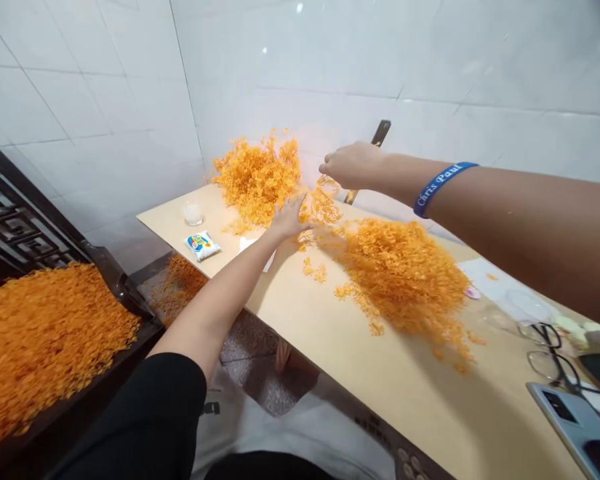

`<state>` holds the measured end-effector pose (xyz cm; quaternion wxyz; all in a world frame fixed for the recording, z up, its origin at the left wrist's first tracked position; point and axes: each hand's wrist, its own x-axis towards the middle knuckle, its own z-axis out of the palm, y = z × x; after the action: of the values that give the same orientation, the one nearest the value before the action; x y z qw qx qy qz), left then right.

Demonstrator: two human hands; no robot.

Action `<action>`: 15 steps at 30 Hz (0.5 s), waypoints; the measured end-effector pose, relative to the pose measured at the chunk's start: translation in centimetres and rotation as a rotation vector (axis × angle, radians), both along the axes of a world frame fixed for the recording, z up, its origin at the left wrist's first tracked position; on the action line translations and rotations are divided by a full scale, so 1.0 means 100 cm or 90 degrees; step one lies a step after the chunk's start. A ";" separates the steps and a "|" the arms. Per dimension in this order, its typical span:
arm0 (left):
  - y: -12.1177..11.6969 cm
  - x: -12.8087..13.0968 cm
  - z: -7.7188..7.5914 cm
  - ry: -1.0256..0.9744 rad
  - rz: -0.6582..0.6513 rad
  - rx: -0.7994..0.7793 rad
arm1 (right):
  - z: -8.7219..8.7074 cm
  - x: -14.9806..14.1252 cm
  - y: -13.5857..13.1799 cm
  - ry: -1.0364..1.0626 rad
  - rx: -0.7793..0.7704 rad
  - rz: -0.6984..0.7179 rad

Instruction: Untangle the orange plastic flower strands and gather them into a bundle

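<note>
Two bare hands work among sprays of orange dried flowers above a pale wooden tabletop (300, 313). The left hand (291, 219) reaches in low, its thumb standing apart from its fingers beside a thin orange sprig (324, 203); whether any stems are caught between them cannot be told. The right hand (354, 165), a blue lettered wristband (443, 188) on its forearm, hangs just above the same sprig with fingers curled; its grip is hidden from the camera. A full orange bunch (260, 175) stands beyond and to the left of the left hand, while a second, blurred orange bunch (405, 267) lies to the right of it, below the right forearm. Behind the right hand, a dark flat bar (383, 130) slants against the tiled wall (290, 53). Left of the left hand sit a clear glass (193, 214) and a printed white packet (203, 245). Well apart from both hands, at far right, lie black-framed eyeglasses (555, 363) and a silver phone (563, 427); at far left, orange blossoms (50, 340) heap a dark carved wooden seat (123, 283).
</note>
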<state>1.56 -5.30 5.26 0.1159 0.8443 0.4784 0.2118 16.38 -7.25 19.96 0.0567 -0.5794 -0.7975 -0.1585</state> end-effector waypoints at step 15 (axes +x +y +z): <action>0.011 0.002 -0.056 0.140 0.082 -0.044 | 0.189 0.019 -0.037 -0.202 0.324 -0.114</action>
<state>1.78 -4.18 -0.32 0.0780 0.8252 0.5487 0.1088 18.28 -10.94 38.90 0.0609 -0.5827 -0.6768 -0.4459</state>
